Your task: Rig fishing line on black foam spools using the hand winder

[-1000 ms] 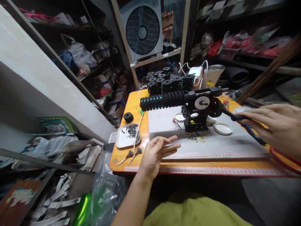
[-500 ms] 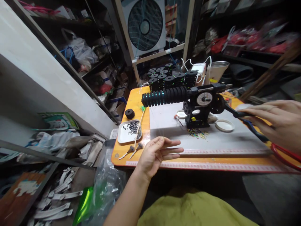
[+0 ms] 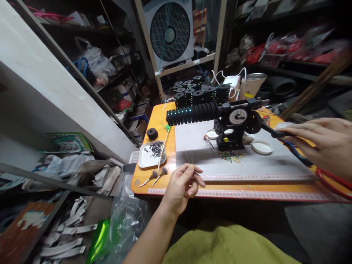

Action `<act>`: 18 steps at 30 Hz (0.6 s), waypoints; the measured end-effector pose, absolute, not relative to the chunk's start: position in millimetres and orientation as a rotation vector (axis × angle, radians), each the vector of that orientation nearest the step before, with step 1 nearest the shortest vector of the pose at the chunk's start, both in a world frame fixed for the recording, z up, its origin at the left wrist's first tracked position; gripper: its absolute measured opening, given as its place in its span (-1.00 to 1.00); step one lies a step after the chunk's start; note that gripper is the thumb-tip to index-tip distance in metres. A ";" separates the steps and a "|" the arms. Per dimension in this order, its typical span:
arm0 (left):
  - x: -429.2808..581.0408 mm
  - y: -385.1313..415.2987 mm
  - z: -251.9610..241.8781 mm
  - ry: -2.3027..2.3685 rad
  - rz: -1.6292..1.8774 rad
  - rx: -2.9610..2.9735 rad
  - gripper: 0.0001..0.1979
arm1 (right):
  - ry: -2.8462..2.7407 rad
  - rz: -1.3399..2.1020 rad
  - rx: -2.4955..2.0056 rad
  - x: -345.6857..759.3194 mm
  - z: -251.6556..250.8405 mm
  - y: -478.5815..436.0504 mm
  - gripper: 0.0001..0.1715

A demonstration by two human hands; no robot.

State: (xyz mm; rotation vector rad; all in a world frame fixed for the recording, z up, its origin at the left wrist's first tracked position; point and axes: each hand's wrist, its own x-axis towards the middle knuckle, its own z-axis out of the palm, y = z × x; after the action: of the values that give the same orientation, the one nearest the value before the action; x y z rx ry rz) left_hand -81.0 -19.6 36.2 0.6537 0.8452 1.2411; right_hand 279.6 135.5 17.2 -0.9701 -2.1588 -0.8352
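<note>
The black winding machine [image 3: 233, 130] stands on the pale board [image 3: 255, 170], its ribbed black row [image 3: 192, 114] jutting leftward. Your right hand [image 3: 328, 141] is clamped on the crank handle [image 3: 275, 133]; jerky cranking could rock the machine, whose fixings cannot be made out. The blue-handled tool [image 3: 298, 154], close beneath that hand, could foul the crank's sweep. Your left hand [image 3: 183, 185], thumb and forefinger together, sits below the row; a faint strand [image 3: 184, 146] seems to link them, and uneven tension might let it slip grooves or snap. Around these: black spools [image 3: 198, 93] crowd behind the row, a white tray [image 3: 144, 157] lies leftward, a round dish [image 3: 262, 147] sits under the crank side, and coloured bits [image 3: 231, 157] scatter before the base.
</note>
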 end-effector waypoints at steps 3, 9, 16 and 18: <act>-74.1 -19.3 26.9 0.901 1.357 0.707 -0.70 | -2.168 -0.840 -0.912 278.3 18.5 136.6 -0.74; -64.9 -16.1 4.6 1.003 1.505 0.795 -0.66 | -2.184 -0.757 -0.914 282.3 17.6 138.3 -0.75; -63.0 -10.8 -8.0 1.055 1.541 0.851 -0.64 | -2.147 -0.759 -0.960 286.2 5.7 140.7 -0.71; -63.2 -10.6 -9.0 1.068 1.546 0.869 -0.64 | -2.124 -0.735 -1.016 291.3 -3.1 144.3 -0.65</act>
State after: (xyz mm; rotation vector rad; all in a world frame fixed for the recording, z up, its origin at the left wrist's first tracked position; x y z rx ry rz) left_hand -63.2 -10.6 -9.0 0.8689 1.0681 1.5465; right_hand 291.3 144.3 -3.1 -1.0161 -2.1241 -0.7345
